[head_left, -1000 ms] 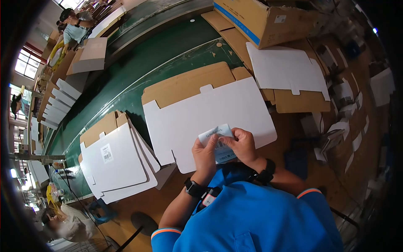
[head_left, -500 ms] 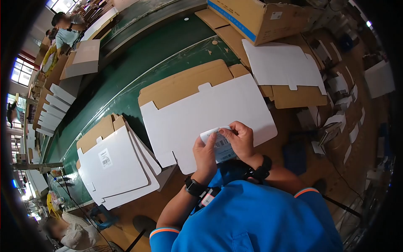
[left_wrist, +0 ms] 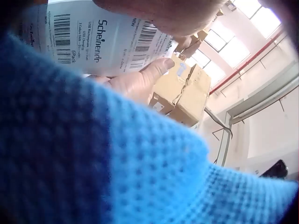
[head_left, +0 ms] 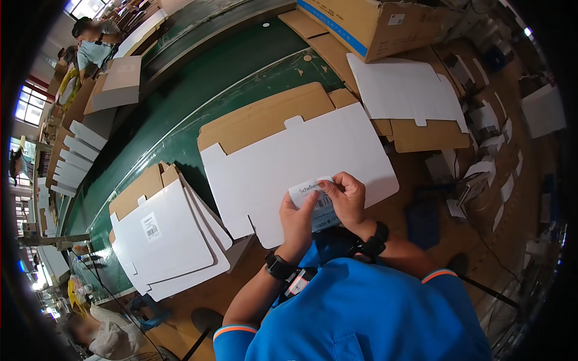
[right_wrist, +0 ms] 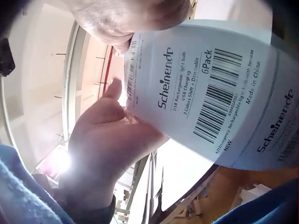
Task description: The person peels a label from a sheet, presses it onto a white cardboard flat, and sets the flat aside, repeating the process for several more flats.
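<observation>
A strip of white barcode labels (head_left: 325,218), printed "Scheinendp" and "6Pack", hangs between both hands over the near edge of a flat white carton (head_left: 283,171). My left hand (head_left: 295,222) pinches the strip's left side near the top, thumb across the printed face. At the upper right, my right hand (head_left: 349,198) pinches it between thumb and fingers. The right wrist view shows the label face (right_wrist: 196,93) bending, with its lower part curving away. Much of the left wrist view is covered by blue cloth (left_wrist: 149,158).
A stack of flat white cartons (head_left: 171,240) lies at left, the top one bearing a barcode label (head_left: 151,226). Further right lies another flat white carton (head_left: 403,90), near a large brown box (head_left: 397,30). The green table (head_left: 241,72) stretches behind. Two people are at the left.
The top of the label strip has tipped so more of its printed face shows. My left thumb has shifted a little along it. Both hands keep hold; the head view has moved slightly.
</observation>
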A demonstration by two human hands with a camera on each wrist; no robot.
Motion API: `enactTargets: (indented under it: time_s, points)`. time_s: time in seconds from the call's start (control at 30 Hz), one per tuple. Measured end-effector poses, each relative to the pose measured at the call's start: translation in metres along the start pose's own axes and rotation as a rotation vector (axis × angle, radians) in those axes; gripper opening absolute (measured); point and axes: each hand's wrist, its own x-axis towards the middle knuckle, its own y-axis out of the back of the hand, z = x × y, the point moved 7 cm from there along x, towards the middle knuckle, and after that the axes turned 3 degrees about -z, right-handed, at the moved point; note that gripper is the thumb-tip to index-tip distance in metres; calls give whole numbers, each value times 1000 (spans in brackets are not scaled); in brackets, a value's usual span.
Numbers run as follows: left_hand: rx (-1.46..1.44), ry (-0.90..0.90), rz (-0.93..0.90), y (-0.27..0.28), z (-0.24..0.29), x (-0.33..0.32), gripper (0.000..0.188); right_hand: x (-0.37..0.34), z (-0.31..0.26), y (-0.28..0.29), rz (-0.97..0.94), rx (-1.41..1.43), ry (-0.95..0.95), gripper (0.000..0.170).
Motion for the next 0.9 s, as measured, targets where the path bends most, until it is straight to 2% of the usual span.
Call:
enactTargets:
  time_s: [0.1, 0.2, 0.23, 0.37, 0.43, 0.5, 0.57, 0.67, 0.7, 0.77, 0.9]
  points:
    - [7, 18, -46, 2, -2, 4, 21, 2, 0, -1, -35, 32, -69, 19]
    - [-58, -73, 83, 14, 0, 13, 15, -2, -2, -15, -153, 248, -113, 17]
    - [-76, -70, 96, 12, 4, 15, 14, -7, 11, -14, -272, 134, -195, 17]
    - [2, -27, 46, 11, -12, 20, 15, -6, 40, -6, -174, 241, -252, 27]
    - [1, -17, -3, 8, -12, 21, 17, -7, 21, -3, -174, 248, -261, 26]
    - [-59, 33, 55, 7, -6, 19, 20, -9, 26, -5, -222, 255, -317, 22]
    - [-92, 71, 58, 8, -8, 22, 23, -13, 27, -6, -240, 229, -282, 20]
    - [-89, -30, 37, 3, -5, 25, 24, -10, 24, -3, -206, 137, -209, 18]
    - [-54, -6, 8, 2, -8, 25, 25, -9, 23, 0, -182, 96, -182, 17]
    - [15, 42, -48, 1, -14, 23, 25, -8, 26, 2, -188, 101, -215, 18]
    - [-44, 105, -9, 5, -18, 23, 25, -9, 36, -1, -215, 154, -274, 20]
